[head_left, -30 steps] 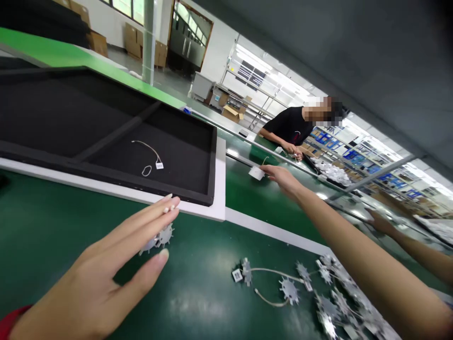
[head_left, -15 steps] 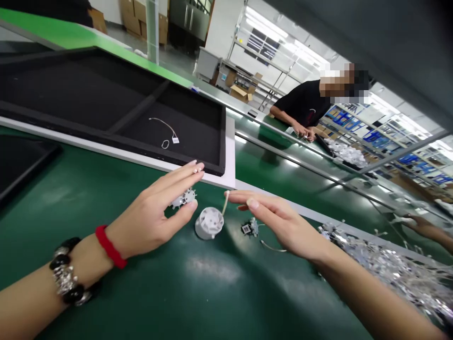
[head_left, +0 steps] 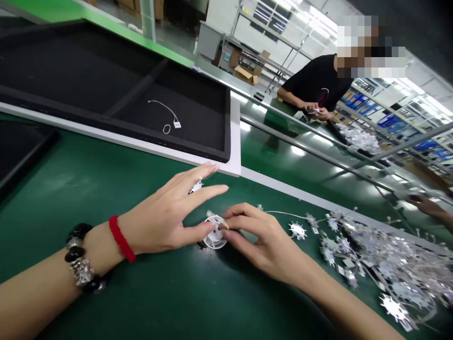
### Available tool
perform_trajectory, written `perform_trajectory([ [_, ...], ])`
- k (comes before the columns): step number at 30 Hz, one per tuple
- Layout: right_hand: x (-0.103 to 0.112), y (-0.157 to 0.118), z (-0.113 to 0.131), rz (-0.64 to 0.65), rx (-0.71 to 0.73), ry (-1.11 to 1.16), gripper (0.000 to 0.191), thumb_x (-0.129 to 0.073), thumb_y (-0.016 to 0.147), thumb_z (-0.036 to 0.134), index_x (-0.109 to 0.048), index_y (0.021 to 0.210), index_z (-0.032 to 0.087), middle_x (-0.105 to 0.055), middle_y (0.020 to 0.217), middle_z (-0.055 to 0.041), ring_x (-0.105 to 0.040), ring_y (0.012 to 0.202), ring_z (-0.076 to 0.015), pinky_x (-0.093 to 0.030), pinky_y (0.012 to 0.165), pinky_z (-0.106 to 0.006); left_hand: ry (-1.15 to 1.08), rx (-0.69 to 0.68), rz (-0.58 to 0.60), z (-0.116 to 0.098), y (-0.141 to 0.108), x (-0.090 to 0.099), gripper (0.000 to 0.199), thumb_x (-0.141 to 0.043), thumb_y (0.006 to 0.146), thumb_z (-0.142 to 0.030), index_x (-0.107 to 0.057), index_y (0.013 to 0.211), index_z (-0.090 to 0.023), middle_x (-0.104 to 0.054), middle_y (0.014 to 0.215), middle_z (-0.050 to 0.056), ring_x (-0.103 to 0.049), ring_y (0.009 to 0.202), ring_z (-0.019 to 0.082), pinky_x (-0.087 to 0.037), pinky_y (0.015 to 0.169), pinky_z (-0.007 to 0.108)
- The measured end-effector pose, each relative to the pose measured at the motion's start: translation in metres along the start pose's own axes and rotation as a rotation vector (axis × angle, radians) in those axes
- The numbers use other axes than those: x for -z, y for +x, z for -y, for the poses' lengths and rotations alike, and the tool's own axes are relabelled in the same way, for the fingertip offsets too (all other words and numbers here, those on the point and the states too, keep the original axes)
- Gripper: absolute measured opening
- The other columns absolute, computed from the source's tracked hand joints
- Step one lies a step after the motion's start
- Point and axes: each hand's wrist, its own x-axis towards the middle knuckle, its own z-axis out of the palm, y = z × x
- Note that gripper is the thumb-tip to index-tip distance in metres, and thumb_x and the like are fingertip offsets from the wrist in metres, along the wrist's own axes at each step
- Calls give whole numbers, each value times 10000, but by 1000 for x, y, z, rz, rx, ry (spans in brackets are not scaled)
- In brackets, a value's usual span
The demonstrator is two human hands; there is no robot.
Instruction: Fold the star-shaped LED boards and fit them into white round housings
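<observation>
A white round plastic housing [head_left: 214,243] with a spoked top sits on the green table between my hands. My left hand [head_left: 170,215] is open, its fingers stretched out above the housing and its thumb tip touching the near left of the top. Over the housing's right side, my right hand [head_left: 262,241] pinches a short beige cable [head_left: 224,225] between thumb and fingers. Its end is hidden by the fingertips. A small silver star-shaped piece [head_left: 196,187] shows partly behind my left fingers. Another star-shaped piece [head_left: 297,230] lies right of my right hand.
A heap of star-shaped pieces with wires [head_left: 392,255] spreads along the right. A black divided tray [head_left: 198,118] at the back holds one wired piece [head_left: 177,124]. Across the line, a person [head_left: 314,89] handles a small white part. Another person's hand [head_left: 419,202] is at far right.
My right hand has moved down and left to the housing, its fingers now bent around the cable. My left thumb has come onto the housing. The camera view has shifted, showing more of the heap.
</observation>
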Motion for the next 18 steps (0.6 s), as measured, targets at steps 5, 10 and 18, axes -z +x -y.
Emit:
perform_trajectory([
  [5,-8,-3,-5,-112,-186,238,132,-585,964,225,-695,903,185,-724,883,-27,-637,757,-126,-491,660,-238,13,-73,177,-3,-3,-6,524,-719,881,-466,-572,1291,-175,-439,1505,216,-365,1433,446,-407,1078,725],
  [10,-13,-7,-10,-125,-397,409,156,-596,925,292,-659,831,185,-708,824,-25,-622,706,-131,-488,629,-243,0,-108,241,-5,-7,-11,438,-750,864,-431,-606,1207,-200,-432,1514,201,-340,1454,425,-358,1112,733],
  [18,-17,-7,-20,-131,-495,409,218,-583,933,324,-638,779,180,-560,636,43,-464,553,-86,-354,513,-220,-37,-81,255,-5,-6,-12,381,-700,899,-389,-602,1226,-220,-466,1489,133,-326,1474,342,-264,1219,636],
])
